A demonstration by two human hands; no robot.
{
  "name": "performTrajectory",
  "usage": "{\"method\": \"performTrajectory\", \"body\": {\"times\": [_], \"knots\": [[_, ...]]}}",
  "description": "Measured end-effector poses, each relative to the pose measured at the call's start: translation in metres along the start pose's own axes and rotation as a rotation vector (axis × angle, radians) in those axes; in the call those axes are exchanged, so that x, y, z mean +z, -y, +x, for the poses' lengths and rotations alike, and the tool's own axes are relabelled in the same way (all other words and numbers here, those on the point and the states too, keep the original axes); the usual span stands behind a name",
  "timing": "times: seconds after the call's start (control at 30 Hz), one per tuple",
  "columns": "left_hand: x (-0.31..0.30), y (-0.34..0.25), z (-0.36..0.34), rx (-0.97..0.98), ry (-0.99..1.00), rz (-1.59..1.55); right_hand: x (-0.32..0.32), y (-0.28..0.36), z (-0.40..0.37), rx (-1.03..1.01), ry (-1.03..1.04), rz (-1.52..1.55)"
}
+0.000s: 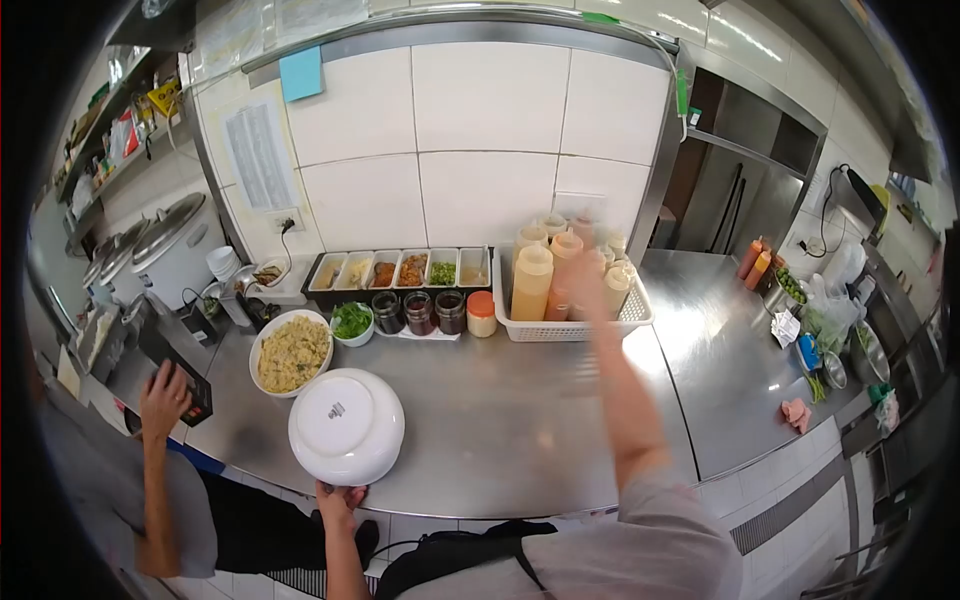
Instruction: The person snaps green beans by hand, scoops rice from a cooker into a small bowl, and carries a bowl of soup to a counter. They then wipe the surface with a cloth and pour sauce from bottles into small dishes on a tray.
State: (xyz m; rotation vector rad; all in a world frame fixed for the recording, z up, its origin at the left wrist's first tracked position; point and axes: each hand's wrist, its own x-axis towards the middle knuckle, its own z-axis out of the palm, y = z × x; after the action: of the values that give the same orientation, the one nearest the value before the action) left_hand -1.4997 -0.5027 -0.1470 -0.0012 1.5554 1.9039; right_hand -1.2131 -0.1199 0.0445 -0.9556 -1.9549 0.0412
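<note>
My left hand [340, 497] grips the rim of a white bowl [372, 452] at the counter's front edge. The bowl is tipped so its underside, with a foot ring and small printed mark, faces me; its inside is hidden. My right arm stretches forward over the counter. At its end my right hand [583, 272] is smeared by motion among the squeeze bottles [532, 284], which stand in a white plastic basket [548, 331]. Whether its fingers hold a bottle does not show. Left of the tipped bowl is a bowl of yellowish mixed food [291, 354].
A small bowl of green leaves [352, 322], several dark jars [420, 313] and an orange-lidded jar [481, 314] stand before a topping tray [400, 294]. A co-worker's hand [164, 400] is at the left. A pink cloth [796, 415] and plastic bags [826, 318] lie right.
</note>
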Motion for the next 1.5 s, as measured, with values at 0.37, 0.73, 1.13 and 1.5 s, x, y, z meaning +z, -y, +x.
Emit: {"method": "performTrajectory", "body": {"times": [0.37,0.73,1.13,1.5], "knots": [[-0.004,0.003,0.012,0.032,0.058,0.008,-0.114,-0.014,0.108,0.328,-0.008,0.227],[-0.010,0.002,0.014,-0.082,-0.016,0.024,0.151,0.138,-0.221,0.983,1.153,1.257],[-0.010,-0.001,0.006,-0.088,-0.019,0.039,0.175,0.173,-0.219,0.900,1.108,1.138],[-0.011,0.001,0.009,-0.080,-0.002,-0.023,0.171,0.173,-0.218,0.821,1.122,1.107]]}}
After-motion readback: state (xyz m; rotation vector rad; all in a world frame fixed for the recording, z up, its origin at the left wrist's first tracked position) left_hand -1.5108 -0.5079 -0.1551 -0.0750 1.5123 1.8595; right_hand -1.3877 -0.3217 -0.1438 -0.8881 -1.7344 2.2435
